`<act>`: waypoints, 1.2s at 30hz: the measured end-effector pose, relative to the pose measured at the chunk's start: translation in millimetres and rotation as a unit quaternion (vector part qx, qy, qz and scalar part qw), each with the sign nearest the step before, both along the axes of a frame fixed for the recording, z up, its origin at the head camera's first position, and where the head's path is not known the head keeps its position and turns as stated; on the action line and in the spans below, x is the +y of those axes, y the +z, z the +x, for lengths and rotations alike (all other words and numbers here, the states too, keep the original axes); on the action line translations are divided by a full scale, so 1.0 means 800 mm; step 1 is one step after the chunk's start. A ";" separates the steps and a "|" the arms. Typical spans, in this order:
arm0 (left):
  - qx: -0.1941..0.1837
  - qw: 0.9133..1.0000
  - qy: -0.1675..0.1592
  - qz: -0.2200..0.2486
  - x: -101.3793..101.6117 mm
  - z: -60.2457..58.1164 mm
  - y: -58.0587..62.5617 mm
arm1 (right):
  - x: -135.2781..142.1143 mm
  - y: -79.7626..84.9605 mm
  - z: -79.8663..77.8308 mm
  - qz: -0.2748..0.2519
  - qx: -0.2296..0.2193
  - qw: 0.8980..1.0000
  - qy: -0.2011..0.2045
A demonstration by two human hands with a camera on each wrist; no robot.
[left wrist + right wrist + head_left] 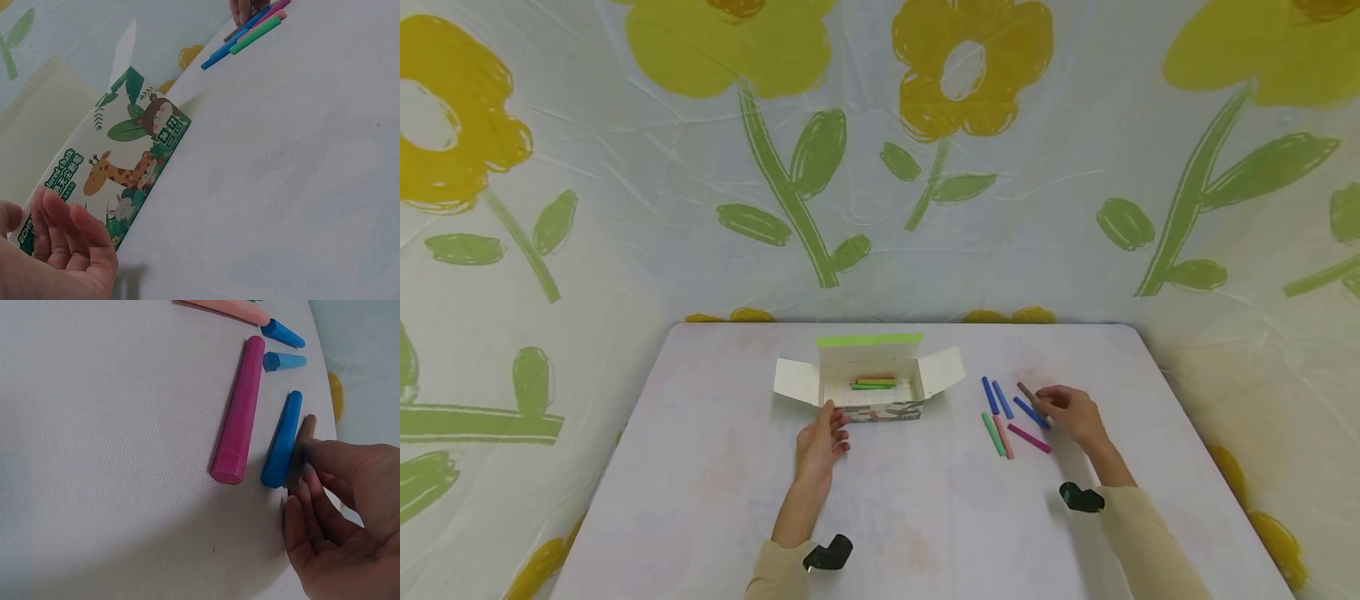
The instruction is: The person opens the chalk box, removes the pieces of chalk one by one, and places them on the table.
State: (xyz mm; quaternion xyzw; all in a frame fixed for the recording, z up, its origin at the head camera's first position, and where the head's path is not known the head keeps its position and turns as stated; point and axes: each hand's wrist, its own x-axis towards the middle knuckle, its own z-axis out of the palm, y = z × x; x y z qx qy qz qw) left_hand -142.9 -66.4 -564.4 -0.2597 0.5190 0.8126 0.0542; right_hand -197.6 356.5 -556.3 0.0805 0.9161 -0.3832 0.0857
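Note:
A colored chalk box [880, 412] stands with its lid and side flaps spread. Several chalks [874, 384], green and orange among them, lie inside. My left hand [820, 442] holds the box at its front left corner, thumb at the edge and fingers loosely bent against the printed front [119, 162]. To the right, my right hand [1072, 414] pinches a brown chalk [305, 434] between thumb and fingers, low over the table. Right beside it lies a blue chalk [282, 440]; a magenta chalk [239, 415] is a little farther off.
Nearby on the white table [910, 517] lie a green chalk [993, 434], a pink chalk [1003, 437], another blue chalk [990, 395] and a lighter blue chalk [1003, 400]. A flower-printed cloth [865, 192] surrounds the table at the back and sides.

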 end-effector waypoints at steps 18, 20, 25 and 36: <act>-0.011 1.000 0.003 -0.002 -0.003 -0.001 -0.003 | -0.050 0.067 -0.017 -0.049 0.063 0.994 0.078; -0.008 1.000 0.001 -0.003 -0.004 -0.001 -0.002 | -0.060 0.078 -0.020 -0.050 0.079 0.990 0.104; -0.003 1.000 0.002 -0.006 -0.004 0.000 0.000 | -0.088 0.104 -0.029 -0.056 0.125 0.976 0.166; 0.008 1.000 0.015 0.021 0.002 -0.003 0.001 | -0.153 0.126 -0.042 -0.073 0.118 0.967 0.211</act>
